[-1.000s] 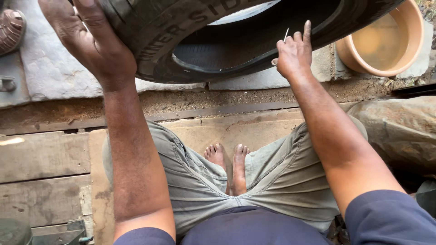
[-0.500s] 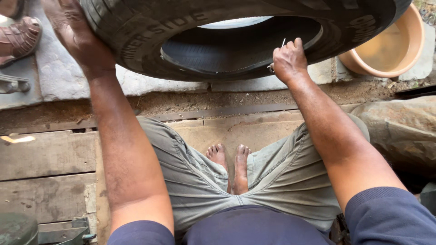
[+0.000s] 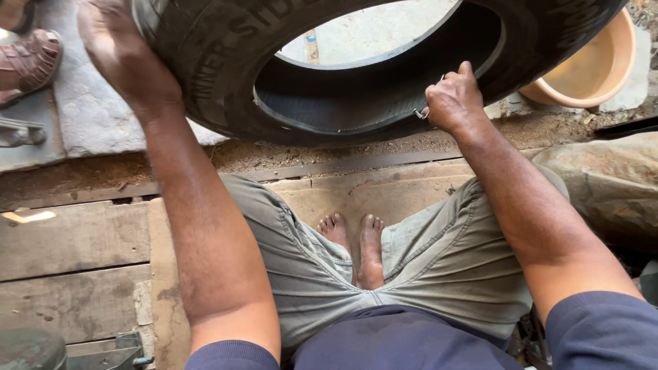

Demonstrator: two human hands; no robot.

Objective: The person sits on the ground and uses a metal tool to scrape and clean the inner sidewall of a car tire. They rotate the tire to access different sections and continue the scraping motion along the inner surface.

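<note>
Person squats on wooden planks (image 3: 75, 240), bare feet (image 3: 356, 240) together between knees in grey trousers. Just beyond feet, black tyre (image 3: 226, 75) stands upright on ground, tilted toward person. Left hand (image 3: 127, 58) flat on tyre's outer sidewall at left edge, fingers spread, bracing it. Right hand (image 3: 452, 103) closed over inner rim at right, pinching small metal tool (image 3: 421, 113). Beyond: sandalled foot (image 3: 31, 62) at far left, orange basin (image 3: 593, 65) at far right.
</note>
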